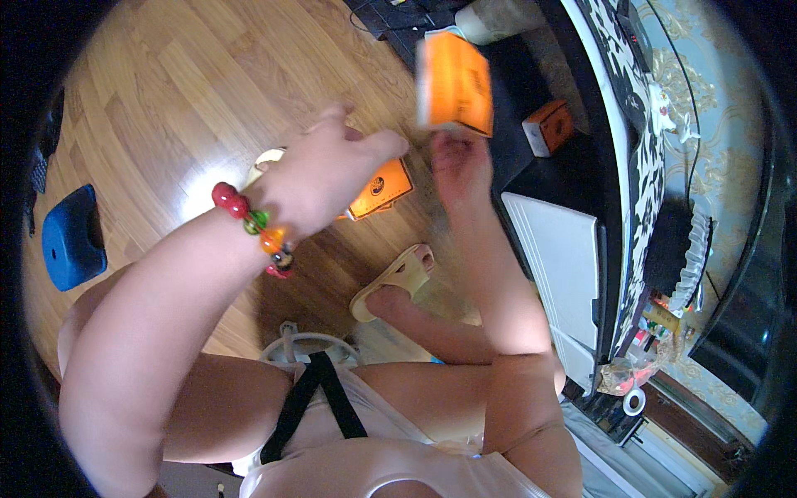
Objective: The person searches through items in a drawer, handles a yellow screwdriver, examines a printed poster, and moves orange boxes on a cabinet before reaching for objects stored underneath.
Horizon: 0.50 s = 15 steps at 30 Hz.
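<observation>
An orange and white cardboard box, blurred by motion, is held up in my right hand. That hand grips it from its lower end, with most of the fingers hidden. My left hand hovers over the floor, thumb and fingers apart, and I see nothing in it. Colourful round beads form a bracelet on the left wrist. Partly behind this hand, more flat orange boxes lie on the wooden floor. Another orange box rests inside the black furniture on the right.
A white panel leans at the furniture's side, below a black and white patterned cover. On the far left stands a blue plastic stool. My sandalled foot is on the wood-patterned floor. Dark items lie at the top.
</observation>
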### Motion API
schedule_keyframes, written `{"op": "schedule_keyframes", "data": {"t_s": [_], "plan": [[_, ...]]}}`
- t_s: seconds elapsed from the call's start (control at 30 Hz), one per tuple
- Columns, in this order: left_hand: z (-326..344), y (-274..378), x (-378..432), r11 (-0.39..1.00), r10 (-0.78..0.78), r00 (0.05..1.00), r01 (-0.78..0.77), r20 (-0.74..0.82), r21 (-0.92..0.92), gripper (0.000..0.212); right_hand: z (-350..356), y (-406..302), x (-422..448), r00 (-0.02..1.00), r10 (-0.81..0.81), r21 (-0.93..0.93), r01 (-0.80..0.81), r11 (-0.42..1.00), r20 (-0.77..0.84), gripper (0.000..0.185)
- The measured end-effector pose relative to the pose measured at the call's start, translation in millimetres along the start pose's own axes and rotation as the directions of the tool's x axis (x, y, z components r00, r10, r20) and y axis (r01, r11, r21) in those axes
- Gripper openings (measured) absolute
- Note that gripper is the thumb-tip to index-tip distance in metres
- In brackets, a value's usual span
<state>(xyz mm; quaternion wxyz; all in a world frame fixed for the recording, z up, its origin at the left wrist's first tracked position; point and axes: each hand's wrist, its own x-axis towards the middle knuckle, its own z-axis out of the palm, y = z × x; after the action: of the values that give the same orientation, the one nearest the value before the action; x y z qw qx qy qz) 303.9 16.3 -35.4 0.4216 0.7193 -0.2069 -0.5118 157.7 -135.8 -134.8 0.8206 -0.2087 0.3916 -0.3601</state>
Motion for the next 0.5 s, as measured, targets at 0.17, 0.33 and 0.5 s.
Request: {"op": "schedule_keyframes", "data": {"t_s": [0.17,0.33,0.5], "plan": [[3,1,-5,1.0,-0.024,0.999,0.024,0.024,-0.006,0.067,-48,-74,74,0.825,-0.509,-0.134,0.491,0.861,-0.246,0.025],[8,9,-7,0.996,-0.009,0.996,0.001,0.089,0.092,0.059,-108,-159,125,0.734,-0.41,-0.185,0.371,0.91,-0.541,0.03],[8,-2,-6,0.998,-0.04,0.991,0.034,0.124,0.055,0.051,-80,-116,110,0.796,-0.416,-0.13,0.403,0.906,-0.439,0.024]]}}
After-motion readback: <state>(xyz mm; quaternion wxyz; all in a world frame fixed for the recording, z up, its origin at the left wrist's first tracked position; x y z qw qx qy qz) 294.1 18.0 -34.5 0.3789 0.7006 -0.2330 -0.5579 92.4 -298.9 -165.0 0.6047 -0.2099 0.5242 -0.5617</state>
